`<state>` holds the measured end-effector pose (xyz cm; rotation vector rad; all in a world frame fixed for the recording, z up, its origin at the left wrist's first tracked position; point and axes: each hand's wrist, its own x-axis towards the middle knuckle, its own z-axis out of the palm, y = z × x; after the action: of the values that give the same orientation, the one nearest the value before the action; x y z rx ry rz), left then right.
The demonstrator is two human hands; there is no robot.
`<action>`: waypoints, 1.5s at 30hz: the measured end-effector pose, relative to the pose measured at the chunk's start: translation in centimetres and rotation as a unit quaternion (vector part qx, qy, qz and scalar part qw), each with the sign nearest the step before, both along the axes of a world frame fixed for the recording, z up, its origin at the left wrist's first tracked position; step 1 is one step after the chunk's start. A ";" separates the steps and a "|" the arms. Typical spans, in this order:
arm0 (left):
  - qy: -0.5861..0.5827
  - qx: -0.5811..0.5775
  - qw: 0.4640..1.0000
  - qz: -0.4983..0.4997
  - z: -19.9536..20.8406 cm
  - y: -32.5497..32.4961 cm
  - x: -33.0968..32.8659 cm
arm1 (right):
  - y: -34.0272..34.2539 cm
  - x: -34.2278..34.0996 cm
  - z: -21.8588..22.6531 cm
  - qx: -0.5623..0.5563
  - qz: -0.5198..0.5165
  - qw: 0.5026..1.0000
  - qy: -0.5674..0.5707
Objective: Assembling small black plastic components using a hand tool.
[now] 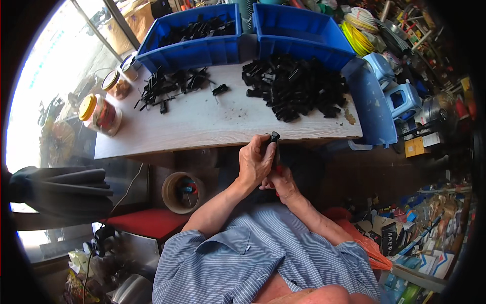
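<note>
Just off the table's front edge, my left hand [254,161] is closed around a small black plastic part [275,137], whose top end sticks up past the thumb and fingers. Below and to the right, my right hand [284,185] is closed on a red-handled tool [279,169]. Only bits of red show between the fingers, so its exact kind is hidden. The two hands are close together. Beyond them on the table lie a large heap of black plastic parts [296,88] and, to the left, a looser group of black pieces with thin rods [169,86]. One black piece [220,90] lies between them.
Two blue bins stand along the table's [202,126] back: the left bin [187,53] holds black parts, the right bin [304,30] shows its bare inside. Jars [100,115] line the left edge. A round bucket [183,192] is below; blue stools [402,101] stand at right.
</note>
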<state>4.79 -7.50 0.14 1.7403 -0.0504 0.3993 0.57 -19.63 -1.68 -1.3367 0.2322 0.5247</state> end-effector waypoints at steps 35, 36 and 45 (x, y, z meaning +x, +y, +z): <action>0.011 0.050 0.985 -0.167 3.9 4.9 -0.8 | -2.0 1.1 1.3 0.133 -0.089 0.986 -0.048; 0.019 0.008 0.983 -0.184 3.0 4.3 -1.6 | -2.4 1.3 1.2 0.152 -0.074 0.984 -0.053; 0.231 -0.273 0.894 -0.271 -1.4 2.9 -2.9 | -2.9 1.1 -2.1 0.136 -0.090 0.985 -0.047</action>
<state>1.90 -4.64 -1.22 1.1537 -0.0702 -0.3900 1.68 -22.49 -3.78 -1.0601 0.1941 0.3255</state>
